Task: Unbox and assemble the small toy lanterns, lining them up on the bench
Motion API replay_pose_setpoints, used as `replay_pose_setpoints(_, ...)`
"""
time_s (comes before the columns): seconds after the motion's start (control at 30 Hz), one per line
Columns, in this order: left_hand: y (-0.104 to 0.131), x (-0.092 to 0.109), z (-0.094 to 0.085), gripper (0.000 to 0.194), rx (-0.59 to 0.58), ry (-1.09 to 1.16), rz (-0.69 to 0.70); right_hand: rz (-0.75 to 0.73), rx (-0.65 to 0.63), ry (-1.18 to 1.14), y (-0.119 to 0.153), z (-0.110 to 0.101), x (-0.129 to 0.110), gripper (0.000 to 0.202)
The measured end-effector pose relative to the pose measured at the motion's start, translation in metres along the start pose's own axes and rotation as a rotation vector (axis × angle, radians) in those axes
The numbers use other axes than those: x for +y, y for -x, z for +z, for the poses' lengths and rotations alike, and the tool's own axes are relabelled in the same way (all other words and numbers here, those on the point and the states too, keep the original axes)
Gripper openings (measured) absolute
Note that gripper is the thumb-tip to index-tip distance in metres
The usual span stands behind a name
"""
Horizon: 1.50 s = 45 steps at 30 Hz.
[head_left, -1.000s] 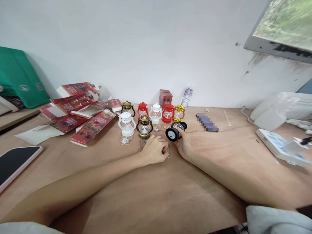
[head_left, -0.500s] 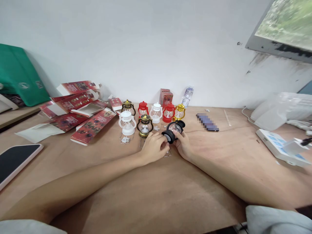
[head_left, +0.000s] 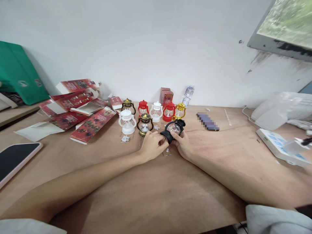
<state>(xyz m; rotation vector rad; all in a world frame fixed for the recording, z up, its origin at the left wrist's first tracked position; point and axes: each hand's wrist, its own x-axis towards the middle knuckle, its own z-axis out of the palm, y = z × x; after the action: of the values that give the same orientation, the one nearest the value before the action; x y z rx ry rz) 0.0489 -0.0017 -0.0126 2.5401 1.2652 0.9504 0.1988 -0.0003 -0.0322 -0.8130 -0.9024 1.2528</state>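
A small black lantern [head_left: 175, 127] with a clear globe is held tilted above the table, its base toward the lower left. My right hand [head_left: 183, 143] grips it around the globe. At the base, my left hand [head_left: 154, 145] has its fingers closed on the rim; whether they also hold a small part is hidden. Just left of that hand stands a bronze lantern [head_left: 145, 124], with a white lantern [head_left: 127, 122] beside it. Under the hands lies a thin metal wire piece [head_left: 167, 152] with a small white part.
Behind stand red [head_left: 169, 112], white [head_left: 156, 112] and gold [head_left: 179, 112] lanterns, a red box [head_left: 166, 96] and a clear bottle [head_left: 188, 96]. Flattened red boxes [head_left: 94, 125] pile up at left, near a phone [head_left: 18, 162]. A power strip [head_left: 280, 148] lies right.
The black lantern's base has turned so that its underside faces away from view. My left fingers have shifted slightly along the base, while my right hand keeps its hold.
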Motion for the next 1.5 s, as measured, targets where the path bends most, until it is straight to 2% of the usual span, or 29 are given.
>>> replay_pose_setpoints(0.27,-0.0012,0.0023,-0.001,0.022,0.016,0.002,-0.098,0.019,-0.012,0.051,-0.0002,0.0004,-0.0018,0.035)
replay_pose_setpoints(0.8,-0.0004,0.0003,-0.0006,0.022,-0.005,0.007,-0.045,0.026,-0.056,0.047,0.001,0.0018,-0.0047,0.035)
replay_pose_setpoints(1.03,0.0017,0.0007,0.0009,0.018,-0.002,-0.007,-0.013,-0.018,-0.057,0.078,0.001,0.0009,-0.0056,0.033)
replay_pose_setpoints(1.17,0.0013,0.0004,0.0009,0.02,0.004,0.022,-0.049,-0.054,-0.054,0.081,0.0008,0.0006,-0.0049,0.033)
replay_pose_setpoints(1.5,0.0,-0.0013,0.0018,0.026,0.03,0.184,-0.162,0.032,0.026,-0.056,-0.002,-0.0007,-0.0041,0.031)
